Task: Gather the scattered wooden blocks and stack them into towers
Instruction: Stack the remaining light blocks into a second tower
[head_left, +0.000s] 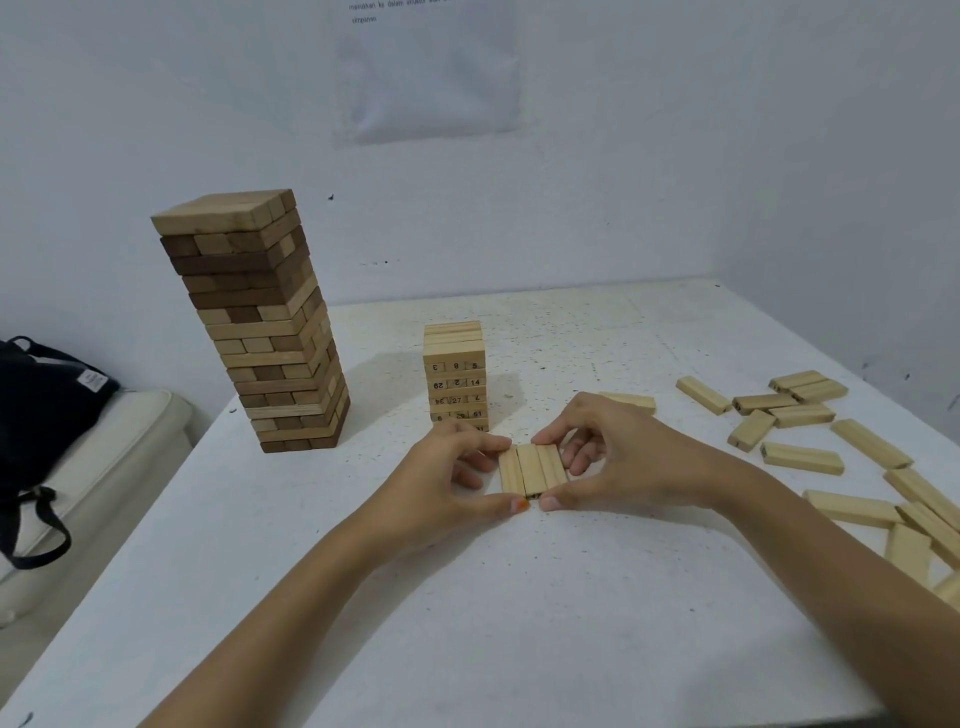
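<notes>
Three pale wooden blocks (532, 468) lie side by side on the white table (467, 597). My left hand (447, 483) and my right hand (623, 457) grip the set from both sides, thumbs at the near ends and fingers at the far ends. Just behind them stands a short tower of pale numbered blocks (456, 376). A tall tower of mixed light and dark blocks (260, 322) stands at the left back of the table. Several loose pale blocks (802, 457) lie scattered to the right.
A black bag (41, 415) rests on a cream cushion (104, 467) left of the table. The white wall (571, 182) closes the back and right sides, with a sheet of paper (431, 73) on it.
</notes>
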